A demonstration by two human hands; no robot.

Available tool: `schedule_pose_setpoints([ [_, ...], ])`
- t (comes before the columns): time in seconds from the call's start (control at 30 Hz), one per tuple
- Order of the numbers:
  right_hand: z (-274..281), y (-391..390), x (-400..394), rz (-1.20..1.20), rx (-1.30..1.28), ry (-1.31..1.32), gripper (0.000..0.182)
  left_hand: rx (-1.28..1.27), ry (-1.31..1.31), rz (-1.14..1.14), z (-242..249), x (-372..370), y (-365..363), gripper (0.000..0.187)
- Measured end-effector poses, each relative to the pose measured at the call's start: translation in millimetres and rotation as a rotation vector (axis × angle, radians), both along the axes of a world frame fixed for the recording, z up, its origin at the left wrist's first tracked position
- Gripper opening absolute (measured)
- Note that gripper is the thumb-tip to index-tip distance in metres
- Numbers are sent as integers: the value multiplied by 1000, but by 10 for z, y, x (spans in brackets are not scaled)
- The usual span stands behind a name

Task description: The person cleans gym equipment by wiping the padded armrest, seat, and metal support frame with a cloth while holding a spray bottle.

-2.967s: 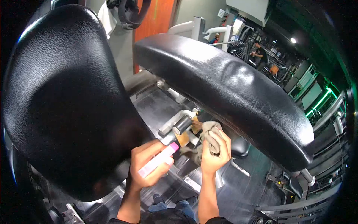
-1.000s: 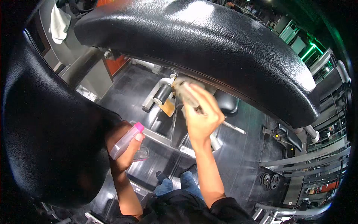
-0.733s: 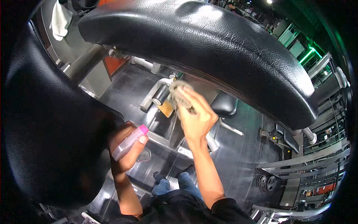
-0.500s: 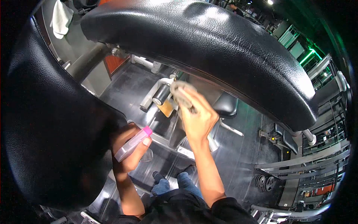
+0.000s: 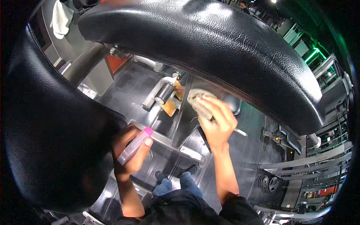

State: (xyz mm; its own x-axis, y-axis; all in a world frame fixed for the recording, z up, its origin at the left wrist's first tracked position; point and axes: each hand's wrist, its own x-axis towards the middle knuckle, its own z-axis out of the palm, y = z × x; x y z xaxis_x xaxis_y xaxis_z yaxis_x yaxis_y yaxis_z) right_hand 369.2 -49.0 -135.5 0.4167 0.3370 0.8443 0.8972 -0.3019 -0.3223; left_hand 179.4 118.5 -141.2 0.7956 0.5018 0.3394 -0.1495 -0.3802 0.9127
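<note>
Cloth point(image 5: 198, 100), crumpled, beige | right hand point(image 5: 219, 125) curled around it | left hand point(image 5: 135, 160) closed round boxy, translucent bottle point(image 5: 134, 147)

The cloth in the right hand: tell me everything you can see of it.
The cloth is pale greyish beige, with a soft, fabric-like look. It is crumpled into a thick, rounded wad, with darker creases near its top, and a thin strand appears to hang below it. The right hand grips it, its fingers covering the right part in the picture. It appears below the edge of the long black pad. Whether it touches anything besides the hand cannot be told.
</note>
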Motion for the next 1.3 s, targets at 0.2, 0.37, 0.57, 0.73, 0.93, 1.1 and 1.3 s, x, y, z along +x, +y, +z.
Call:
schedule_pose_setpoints([
  [0.2, -995, -347, 87, 38, -319, 3, 38, 5, 64, -10, -34, -63, 50, 28],
  [0.37, -434, -350, 191, 18, -144, -177, 40, -48, 122, -27, -28, -37, 44, 24],
  [0.57, -544, -306, 162, -6, -22, -86, 32, 34, 54, 41, -78, 2, 16, 16],
  [0.73, -1432, -412, 93, 71, -313, 60, 33, -18, 53, 37, -124, 4, 18, 14],
  [0.93, -757, -227, 98, 47, -135, -24, 35, 83, 81, 40, -108, 7, 35, 13],
  [1.1, -705, -124, 58, -11, -68, -125, 38, 104, 51, 42, -40, 35, -5, 15],
  [1.3, -1651, -257, -50, -10, -298, 94, 43, 190, 27, -7, -52, 27, 49, 16],
])
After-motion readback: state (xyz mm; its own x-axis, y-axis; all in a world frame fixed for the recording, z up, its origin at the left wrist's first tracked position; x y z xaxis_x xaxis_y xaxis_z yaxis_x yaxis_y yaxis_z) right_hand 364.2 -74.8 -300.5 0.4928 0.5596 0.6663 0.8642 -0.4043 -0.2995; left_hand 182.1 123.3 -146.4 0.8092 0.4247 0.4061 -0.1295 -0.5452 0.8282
